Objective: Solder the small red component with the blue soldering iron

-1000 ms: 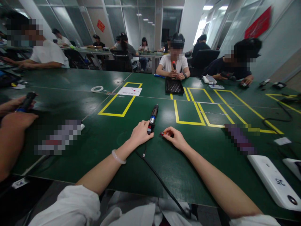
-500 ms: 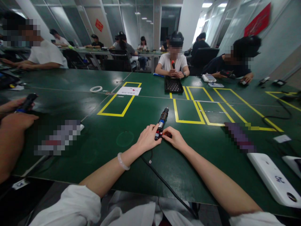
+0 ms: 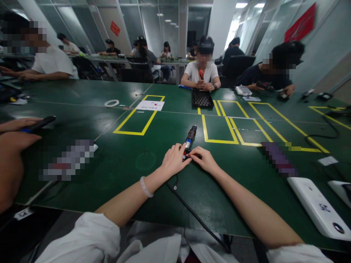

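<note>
An opened-up electric screwdriver (image 3: 189, 140) lies on the green table in front of me, its black tip pointing away and a blue and silver section in its middle. My left hand (image 3: 173, 159) is closed around its near end from the left. From the right, my right hand (image 3: 203, 157) pinches at the same end, where small red and dark parts show. What exactly sits between those fingertips is too small and covered to name. A black cord (image 3: 192, 212) runs from below my left hand toward the table edge, and a thin lead with a ring terminal (image 3: 175, 187) lies beside it.
Yellow tape outlines (image 3: 128, 133) mark the table (image 3: 90, 98). A white power bank (image 3: 318, 208) and a phone (image 3: 279, 159) lie at right, another phone (image 3: 68, 160) at left. Across sits a co-worker (image 3: 201, 69) behind a black tray (image 3: 193, 104). Another person's hand (image 3: 22, 140) shows at far left.
My right fingers have shifted slightly at the screwdriver's near end; my left hand stays on it. The neighbour at far left has tilted the dark tool they hold.
</note>
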The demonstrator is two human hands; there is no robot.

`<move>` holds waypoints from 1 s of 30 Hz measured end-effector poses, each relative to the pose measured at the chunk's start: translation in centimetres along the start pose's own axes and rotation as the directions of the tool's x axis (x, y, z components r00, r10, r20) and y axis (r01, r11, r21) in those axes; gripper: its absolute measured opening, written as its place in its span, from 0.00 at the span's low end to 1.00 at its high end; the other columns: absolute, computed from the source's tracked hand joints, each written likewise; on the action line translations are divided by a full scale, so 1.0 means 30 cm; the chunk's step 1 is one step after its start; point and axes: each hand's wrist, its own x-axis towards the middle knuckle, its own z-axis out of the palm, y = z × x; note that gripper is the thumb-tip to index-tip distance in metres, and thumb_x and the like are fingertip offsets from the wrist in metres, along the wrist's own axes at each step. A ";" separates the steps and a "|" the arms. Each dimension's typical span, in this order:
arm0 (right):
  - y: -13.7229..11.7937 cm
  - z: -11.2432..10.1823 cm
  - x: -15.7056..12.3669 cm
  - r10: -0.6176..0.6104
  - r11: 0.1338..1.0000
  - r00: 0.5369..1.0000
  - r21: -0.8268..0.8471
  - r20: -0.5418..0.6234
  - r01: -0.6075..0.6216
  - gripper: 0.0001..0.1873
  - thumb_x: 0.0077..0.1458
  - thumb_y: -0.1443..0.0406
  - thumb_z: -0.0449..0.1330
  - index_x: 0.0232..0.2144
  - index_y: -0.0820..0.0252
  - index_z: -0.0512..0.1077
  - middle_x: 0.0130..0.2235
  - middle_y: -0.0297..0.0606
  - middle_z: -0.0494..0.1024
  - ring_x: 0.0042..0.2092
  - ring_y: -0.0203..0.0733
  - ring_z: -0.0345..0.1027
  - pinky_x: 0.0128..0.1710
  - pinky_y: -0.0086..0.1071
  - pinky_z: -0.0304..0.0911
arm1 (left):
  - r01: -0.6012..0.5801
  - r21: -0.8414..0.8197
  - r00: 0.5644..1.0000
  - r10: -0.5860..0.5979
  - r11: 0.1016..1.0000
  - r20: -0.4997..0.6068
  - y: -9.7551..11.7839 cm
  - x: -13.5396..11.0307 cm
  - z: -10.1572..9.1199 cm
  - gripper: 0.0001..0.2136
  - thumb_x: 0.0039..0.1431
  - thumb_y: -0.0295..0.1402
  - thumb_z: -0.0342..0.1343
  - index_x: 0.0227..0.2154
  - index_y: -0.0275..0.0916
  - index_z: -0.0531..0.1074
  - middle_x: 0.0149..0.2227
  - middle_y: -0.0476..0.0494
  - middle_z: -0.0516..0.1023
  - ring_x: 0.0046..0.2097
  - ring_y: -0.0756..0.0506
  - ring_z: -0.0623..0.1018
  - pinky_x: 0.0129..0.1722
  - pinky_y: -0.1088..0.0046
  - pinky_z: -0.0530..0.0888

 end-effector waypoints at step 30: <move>-0.024 -0.007 -0.011 0.093 0.995 0.993 -0.040 0.075 -0.090 0.07 0.59 0.68 0.56 0.39 0.59 0.72 0.36 0.37 0.74 0.35 0.37 0.68 0.36 0.30 0.62 | 0.466 0.186 0.876 -0.481 0.865 0.043 -0.815 -0.012 -0.109 0.30 0.59 0.45 0.48 0.64 0.48 0.55 0.58 0.35 0.62 0.56 0.32 0.67 0.51 0.57 0.68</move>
